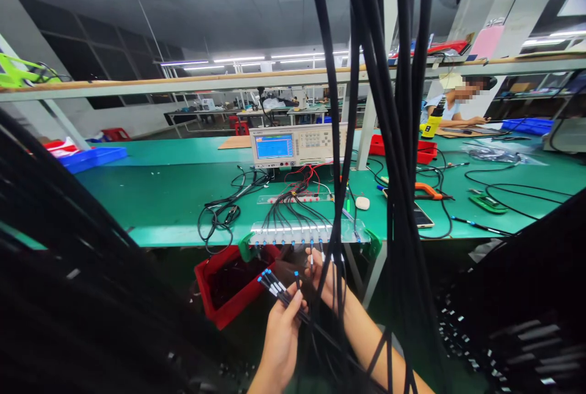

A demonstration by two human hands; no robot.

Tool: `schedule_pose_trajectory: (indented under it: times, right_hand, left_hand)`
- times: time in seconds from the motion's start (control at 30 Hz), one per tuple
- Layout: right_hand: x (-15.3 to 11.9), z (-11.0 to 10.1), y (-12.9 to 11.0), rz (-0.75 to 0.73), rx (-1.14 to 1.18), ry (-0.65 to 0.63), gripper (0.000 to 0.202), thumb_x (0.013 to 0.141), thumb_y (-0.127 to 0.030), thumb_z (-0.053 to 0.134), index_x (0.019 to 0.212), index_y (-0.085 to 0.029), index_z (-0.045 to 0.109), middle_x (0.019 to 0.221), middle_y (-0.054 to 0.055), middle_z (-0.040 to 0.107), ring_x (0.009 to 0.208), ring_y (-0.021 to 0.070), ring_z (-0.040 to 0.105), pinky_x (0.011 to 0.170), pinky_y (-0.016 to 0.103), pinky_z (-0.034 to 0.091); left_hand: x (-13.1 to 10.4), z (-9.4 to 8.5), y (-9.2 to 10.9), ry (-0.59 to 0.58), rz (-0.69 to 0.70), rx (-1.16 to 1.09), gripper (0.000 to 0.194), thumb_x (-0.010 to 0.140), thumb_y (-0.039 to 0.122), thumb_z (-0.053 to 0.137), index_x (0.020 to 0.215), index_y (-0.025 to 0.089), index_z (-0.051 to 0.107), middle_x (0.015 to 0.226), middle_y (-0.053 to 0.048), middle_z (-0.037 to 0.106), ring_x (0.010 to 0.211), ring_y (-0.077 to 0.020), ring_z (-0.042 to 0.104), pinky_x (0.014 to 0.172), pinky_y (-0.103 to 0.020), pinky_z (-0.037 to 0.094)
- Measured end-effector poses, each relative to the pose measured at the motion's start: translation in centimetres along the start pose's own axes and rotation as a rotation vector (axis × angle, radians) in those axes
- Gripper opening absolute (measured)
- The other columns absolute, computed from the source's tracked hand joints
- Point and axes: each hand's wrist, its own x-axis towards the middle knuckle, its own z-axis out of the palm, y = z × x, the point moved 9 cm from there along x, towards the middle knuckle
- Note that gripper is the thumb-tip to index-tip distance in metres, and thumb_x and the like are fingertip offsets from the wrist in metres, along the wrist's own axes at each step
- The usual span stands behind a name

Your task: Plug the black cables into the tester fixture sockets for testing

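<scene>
A bunch of black cables (pixel 273 285) with blue tips and white labels is gripped in my left hand (pixel 282 327), one cable end standing apart from the others near the thumb. My right hand (pixel 320 275) pinches a cable end just below the clear test strip (pixel 284 229) at the table's front edge. Along that strip runs a row of blue-ended connectors, several with cables hanging down. Thin black leads (pixel 297 202) run from the strip back toward a bench meter (pixel 297 145) with a lit blue screen. Hanging cables partly hide my right wrist and forearm.
Long black cables (pixel 382 77) hang down in front of me. A red bin (pixel 215 299) stands below the table edge. Green clamps (pixel 246 247) hold the strip. Coiled cable (pixel 220 211), a phone (pixel 422 216) and an orange-handled tool (pixel 430 191) lie on the green table. Another person (pixel 451 107) sits at the back right.
</scene>
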Motion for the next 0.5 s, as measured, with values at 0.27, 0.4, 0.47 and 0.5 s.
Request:
schedule_pose_trajectory:
  times: [0.27,0.4,0.47,0.5]
  right_hand:
    - [-0.16,0.31,0.04,0.039,0.103,-0.013,0.021,0.068,-0.021,0.081,0.086,-0.021,0.071,0.073,-0.001,0.061,0.058,0.0094,0.058,0.057,0.024,0.053]
    - [-0.53,0.28,0.34,0.078,0.168,-0.052,0.021,0.07,-0.022,0.08,0.088,-0.025,0.07,0.078,0.0,0.063,0.059,0.0104,0.059,0.055,0.024,0.055]
    - [-0.5,0.52,0.63,0.099,0.225,-0.069,0.024,0.068,-0.022,0.082,0.089,-0.023,0.069,0.076,-0.002,0.062,0.057,0.0081,0.058,0.054,0.02,0.054]
    - [-0.43,0.71,0.77,0.108,0.25,-0.077,0.027,0.067,-0.022,0.083,0.089,-0.022,0.069,0.075,-0.002,0.061,0.056,0.0068,0.056,0.054,0.018,0.053]
  left_hand:
    - [-0.16,0.01,0.3,-0.022,0.024,0.006,0.035,0.066,0.023,0.082,0.098,0.015,0.074,0.089,-0.005,0.074,0.07,-0.01,0.064,0.071,-0.021,0.055]
    - [-0.17,-0.23,-0.16,0.005,0.005,-0.015,0.033,0.063,0.02,0.084,0.094,0.014,0.074,0.082,-0.004,0.074,0.068,-0.0105,0.065,0.068,-0.021,0.055]
    - [-0.19,0.03,-0.15,-0.014,0.008,-0.021,0.033,0.063,0.021,0.084,0.094,0.013,0.074,0.084,-0.005,0.074,0.067,-0.0106,0.065,0.068,-0.022,0.056]
    - [-0.19,0.14,-0.14,-0.02,0.009,-0.026,0.033,0.064,0.02,0.083,0.094,0.013,0.074,0.085,-0.005,0.075,0.067,-0.0107,0.065,0.068,-0.022,0.056]
